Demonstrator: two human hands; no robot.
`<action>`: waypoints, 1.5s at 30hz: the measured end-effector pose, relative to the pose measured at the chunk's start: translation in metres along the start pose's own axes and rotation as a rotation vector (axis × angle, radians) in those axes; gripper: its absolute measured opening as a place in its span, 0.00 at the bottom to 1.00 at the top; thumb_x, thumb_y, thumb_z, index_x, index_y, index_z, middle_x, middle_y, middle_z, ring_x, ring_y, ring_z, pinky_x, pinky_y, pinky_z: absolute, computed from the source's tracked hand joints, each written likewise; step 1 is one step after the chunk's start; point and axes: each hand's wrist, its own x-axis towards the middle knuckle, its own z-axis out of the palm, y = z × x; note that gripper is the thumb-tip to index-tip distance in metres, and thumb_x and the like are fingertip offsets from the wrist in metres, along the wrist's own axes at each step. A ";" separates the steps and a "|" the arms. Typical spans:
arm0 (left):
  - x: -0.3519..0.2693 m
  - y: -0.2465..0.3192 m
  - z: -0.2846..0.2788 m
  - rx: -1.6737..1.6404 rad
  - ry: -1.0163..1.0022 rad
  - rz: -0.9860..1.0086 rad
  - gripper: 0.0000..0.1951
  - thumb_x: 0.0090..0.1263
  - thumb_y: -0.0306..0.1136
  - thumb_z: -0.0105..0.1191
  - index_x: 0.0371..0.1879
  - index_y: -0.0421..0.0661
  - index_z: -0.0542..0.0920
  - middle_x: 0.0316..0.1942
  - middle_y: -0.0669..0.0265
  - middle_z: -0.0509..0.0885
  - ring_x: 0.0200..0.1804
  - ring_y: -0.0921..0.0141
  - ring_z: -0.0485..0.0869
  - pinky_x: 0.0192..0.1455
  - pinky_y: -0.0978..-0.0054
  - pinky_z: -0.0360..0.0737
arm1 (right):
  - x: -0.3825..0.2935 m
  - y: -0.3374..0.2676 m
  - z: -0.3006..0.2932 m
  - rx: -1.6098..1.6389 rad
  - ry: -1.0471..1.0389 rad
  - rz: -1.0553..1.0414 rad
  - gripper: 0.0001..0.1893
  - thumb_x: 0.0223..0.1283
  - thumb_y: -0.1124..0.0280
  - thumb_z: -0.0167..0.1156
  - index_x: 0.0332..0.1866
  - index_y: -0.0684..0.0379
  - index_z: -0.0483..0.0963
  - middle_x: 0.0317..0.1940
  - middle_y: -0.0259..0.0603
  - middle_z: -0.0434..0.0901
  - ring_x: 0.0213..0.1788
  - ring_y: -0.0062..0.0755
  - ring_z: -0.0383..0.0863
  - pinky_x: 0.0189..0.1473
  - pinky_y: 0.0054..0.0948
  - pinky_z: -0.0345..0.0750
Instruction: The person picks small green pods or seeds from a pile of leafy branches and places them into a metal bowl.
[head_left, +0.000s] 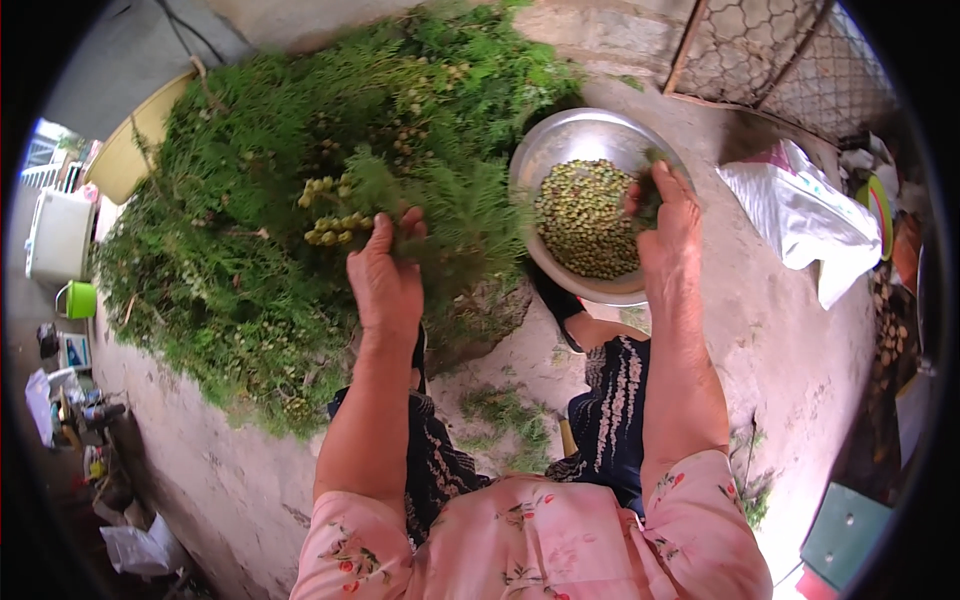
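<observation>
My left hand (388, 274) is closed around a leafy green conifer sprig (375, 180) that bears clusters of yellow-green cones (330, 229). To its right, my right hand (670, 214) is over the right side of a round metal basin (592, 131), with a small dark green piece of foliage at the fingers. Many small green and brown cones (585, 217) lie in the basin. A large heap of cut conifer branches (247, 180) spreads behind and to the left of my left hand. Some fingers of both hands are blurred or hidden.
A yellow basin (124, 157) leans behind the heap at the left. Beyond it are a lime-green bucket (80, 300) and a white box (60, 236). A white woven sack (806, 217) lies at the right, below a wire-mesh panel (757, 52). Loose sprigs (517, 424) lie between my legs.
</observation>
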 end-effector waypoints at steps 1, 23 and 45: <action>-0.002 0.001 0.003 0.003 -0.034 0.012 0.13 0.66 0.28 0.49 0.47 0.37 0.69 0.40 0.59 0.78 0.39 0.66 0.80 0.37 0.70 0.79 | -0.004 -0.001 0.004 -0.089 0.006 -0.109 0.19 0.61 0.65 0.52 0.53 0.66 0.67 0.26 0.33 0.73 0.27 0.20 0.71 0.26 0.21 0.67; -0.025 0.010 0.013 0.175 -0.194 -0.195 0.08 0.63 0.26 0.48 0.41 0.42 0.73 0.31 0.66 0.79 0.32 0.74 0.77 0.36 0.79 0.73 | -0.098 0.067 0.078 -0.788 -0.778 -0.832 0.11 0.50 0.84 0.51 0.40 0.68 0.75 0.52 0.58 0.69 0.54 0.51 0.70 0.55 0.35 0.67; -0.028 0.005 0.008 0.760 -0.268 0.210 0.04 0.64 0.26 0.51 0.35 0.41 0.76 0.24 0.75 0.78 0.22 0.84 0.70 0.22 0.87 0.67 | -0.090 0.073 0.100 -0.526 -0.600 -0.408 0.11 0.48 0.73 0.63 0.34 0.68 0.73 0.25 0.43 0.78 0.25 0.25 0.77 0.29 0.24 0.75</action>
